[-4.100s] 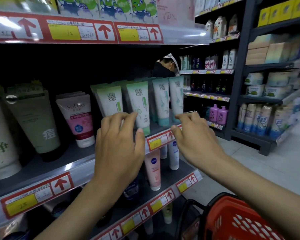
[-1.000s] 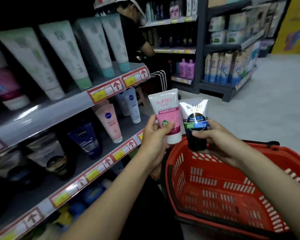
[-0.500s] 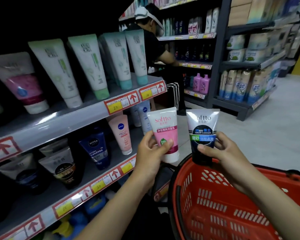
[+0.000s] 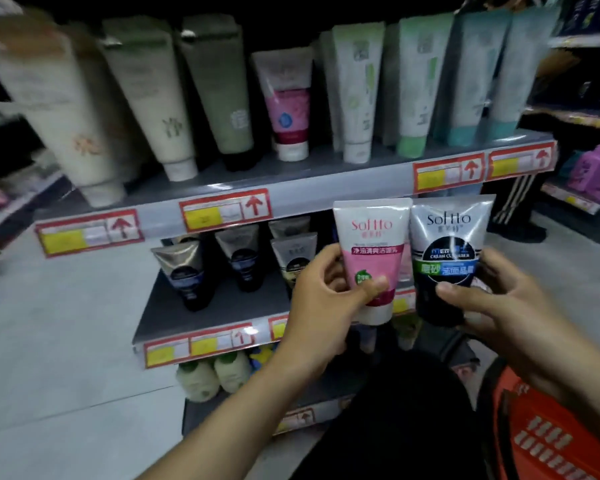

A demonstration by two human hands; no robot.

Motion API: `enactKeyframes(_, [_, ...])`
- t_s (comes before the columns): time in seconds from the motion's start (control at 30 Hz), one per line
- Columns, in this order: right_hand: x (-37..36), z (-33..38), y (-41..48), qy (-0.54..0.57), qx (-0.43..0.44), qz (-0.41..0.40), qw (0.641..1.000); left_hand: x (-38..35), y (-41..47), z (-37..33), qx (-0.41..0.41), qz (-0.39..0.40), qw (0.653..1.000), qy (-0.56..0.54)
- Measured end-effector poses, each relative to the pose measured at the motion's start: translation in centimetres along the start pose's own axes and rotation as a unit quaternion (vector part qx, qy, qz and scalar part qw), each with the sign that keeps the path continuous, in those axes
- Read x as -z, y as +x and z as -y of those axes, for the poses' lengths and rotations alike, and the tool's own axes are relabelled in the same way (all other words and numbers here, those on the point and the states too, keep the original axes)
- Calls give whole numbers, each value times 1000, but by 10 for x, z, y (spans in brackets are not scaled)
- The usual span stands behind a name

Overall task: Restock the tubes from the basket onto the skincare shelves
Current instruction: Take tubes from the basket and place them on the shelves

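Observation:
My left hand (image 4: 326, 303) grips a pink and white Softto tube (image 4: 369, 251), cap down, with the thumb across its front. Right beside it, my right hand (image 4: 499, 299) holds a silver and black Softto tube (image 4: 444, 258) the same way. Both tubes hover in front of the middle shelf (image 4: 201, 303), where several dark tubes (image 4: 187, 275) stand. A matching pink tube (image 4: 286, 105) stands on the upper shelf (image 4: 291, 199) among taller white and green tubes. The red basket (image 4: 548, 438) sits at the lower right, below my right forearm.
Price labels with red arrows line the shelf fronts (image 4: 224, 209). Pale green bottles (image 4: 208, 375) stand on the lowest shelf. A person in striped trousers (image 4: 516, 202) stands at the right by another rack with pink bottles (image 4: 593, 171). Grey floor lies to the left.
The view has swung left, squarely facing the shelves. Both hands have carried their tubes up from over the basket to the middle shelf's front. The grips are unchanged.

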State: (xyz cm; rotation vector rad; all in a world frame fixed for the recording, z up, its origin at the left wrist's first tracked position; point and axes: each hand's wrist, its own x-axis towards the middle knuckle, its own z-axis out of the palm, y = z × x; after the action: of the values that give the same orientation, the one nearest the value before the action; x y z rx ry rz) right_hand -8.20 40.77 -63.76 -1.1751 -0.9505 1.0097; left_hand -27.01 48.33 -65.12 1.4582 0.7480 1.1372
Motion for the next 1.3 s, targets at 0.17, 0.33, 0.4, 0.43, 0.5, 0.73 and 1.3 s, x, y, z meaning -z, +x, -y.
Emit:
enactKeyframes(0.17, [-69,-14,19,-43,-21,69,997,63,-20,-2,-2,-67,998,10])
enactKeyframes(0.33, [-123,-32,30,-85,-39,114,989,113,-41,6,12,-128,992,11])
enactKeyframes(0.4, [-142,-40,33,-83,-53,135,986,131,-49,11,22,-151,988,6])
enactKeyframes(0.43, [-150,-44,34,-83,-61,141,985,139,-52,13,27,-159,987,3])
enactKeyframes(0.5, [-166,-51,35,-92,-70,147,982,153,-58,17,38,-175,984,-2])
enactKeyframes(0.73, [-209,-81,41,-134,-79,160,975,188,-74,32,70,-232,970,6])
enactKeyframes(1.3, [-278,-152,95,-140,-26,74,987,235,-91,50,110,-316,943,-2])
